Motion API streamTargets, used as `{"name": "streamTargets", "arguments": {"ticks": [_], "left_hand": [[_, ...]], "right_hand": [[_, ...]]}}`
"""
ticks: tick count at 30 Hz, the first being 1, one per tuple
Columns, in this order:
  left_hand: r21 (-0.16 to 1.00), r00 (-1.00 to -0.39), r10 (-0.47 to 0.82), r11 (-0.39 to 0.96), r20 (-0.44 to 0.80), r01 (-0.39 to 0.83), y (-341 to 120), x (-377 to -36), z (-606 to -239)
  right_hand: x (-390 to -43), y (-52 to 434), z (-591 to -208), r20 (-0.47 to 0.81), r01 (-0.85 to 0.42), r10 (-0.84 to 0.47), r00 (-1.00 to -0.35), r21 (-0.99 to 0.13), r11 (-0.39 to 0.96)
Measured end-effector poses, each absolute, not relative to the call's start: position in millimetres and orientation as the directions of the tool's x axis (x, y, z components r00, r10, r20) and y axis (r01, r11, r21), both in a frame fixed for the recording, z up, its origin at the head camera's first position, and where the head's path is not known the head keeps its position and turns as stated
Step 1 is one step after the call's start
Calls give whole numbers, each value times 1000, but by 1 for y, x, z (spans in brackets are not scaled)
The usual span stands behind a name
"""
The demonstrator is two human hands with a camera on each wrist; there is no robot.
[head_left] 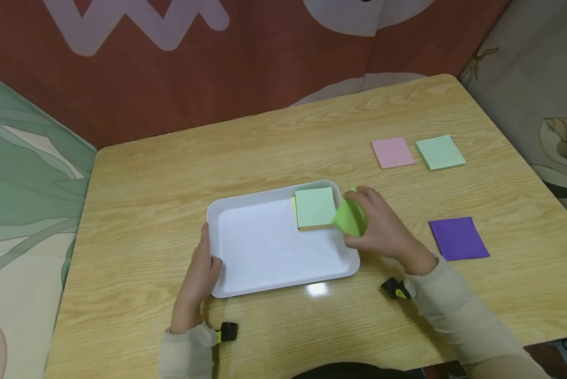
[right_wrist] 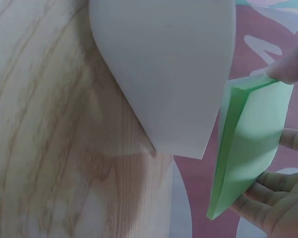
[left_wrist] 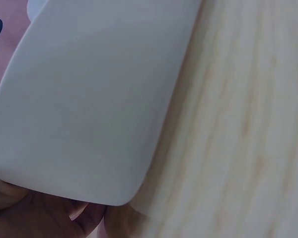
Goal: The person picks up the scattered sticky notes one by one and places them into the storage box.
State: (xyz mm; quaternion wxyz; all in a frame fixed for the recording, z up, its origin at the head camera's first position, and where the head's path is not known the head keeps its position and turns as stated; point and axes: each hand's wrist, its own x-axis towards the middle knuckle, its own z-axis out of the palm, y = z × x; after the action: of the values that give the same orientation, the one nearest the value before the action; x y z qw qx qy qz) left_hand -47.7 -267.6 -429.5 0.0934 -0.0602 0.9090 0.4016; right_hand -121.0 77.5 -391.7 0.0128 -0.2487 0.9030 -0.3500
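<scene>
At the right end of a white tray [head_left: 264,263], my right hand [head_left: 378,226] holds a bright green sticky note pad [head_left: 350,217] by its edges, tilted over the rim. The right wrist view shows the thumb on one edge of the green pad [right_wrist: 256,134] and several fingers along the other. My left hand [head_left: 200,271] grips the tray's left end, thumb at the rim. Inside the tray, at its far right corner, a pale green sticky note pad [head_left: 314,207] lies on top of others, with yellow and orange edges peeking out.
On the wooden table [head_left: 137,210], a pink note pad [head_left: 393,152] and a mint green pad [head_left: 441,152] lie side by side at the far right. A purple pad [head_left: 459,238] is right of my right hand. A red printed curtain [head_left: 245,79] hangs behind the table.
</scene>
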Motion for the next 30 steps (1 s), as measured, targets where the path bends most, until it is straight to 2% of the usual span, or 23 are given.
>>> {"name": "streamTargets", "arguments": {"ticks": [8,17,30], "left_hand": [[720,-977,-29,672,-212,-176,-268,-48,-429],[718,-976,-30,672,-215,-179,-267,-48,-428],[716,-977,-31,676,-210,-175,-267,-47,-428]], "right_hand": [[-119,69,-391,164,-495,-517,-840,-622,607],[-114,57,-394,224,-607,-606,-763,-568,556],[-110,50,-394,232,-664,-663,-712,-532,526]]}}
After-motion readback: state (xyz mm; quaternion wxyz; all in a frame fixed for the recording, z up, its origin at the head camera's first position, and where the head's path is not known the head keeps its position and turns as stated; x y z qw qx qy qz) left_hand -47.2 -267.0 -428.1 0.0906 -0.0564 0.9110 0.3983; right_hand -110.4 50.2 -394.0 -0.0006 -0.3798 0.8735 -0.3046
